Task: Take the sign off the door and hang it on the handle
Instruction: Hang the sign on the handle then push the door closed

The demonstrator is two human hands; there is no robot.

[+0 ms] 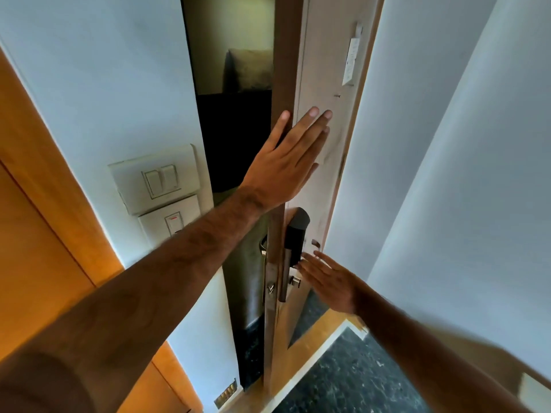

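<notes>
A pale door point(325, 180) stands ajar, seen nearly edge-on, with its brown edge point(283, 70) toward me. A long white sign point(351, 59) hangs high on the door's face from a small white hook. My left hand point(290, 158) lies flat and open against the door, thumb over its edge, well below the sign. A black lock body point(296, 236) with a brown lever handle point(284, 274) sits lower on the door. My right hand point(329, 281) is open, fingers spread, fingertips close beside the handle and holding nothing.
White wall switches point(158, 180) sit on the left wall, next to an orange wooden panel point(38, 239). A dark room shows through the gap point(235, 114). A white wall point(447, 174) stands right of the door. The floor point(351, 380) is dark speckled stone.
</notes>
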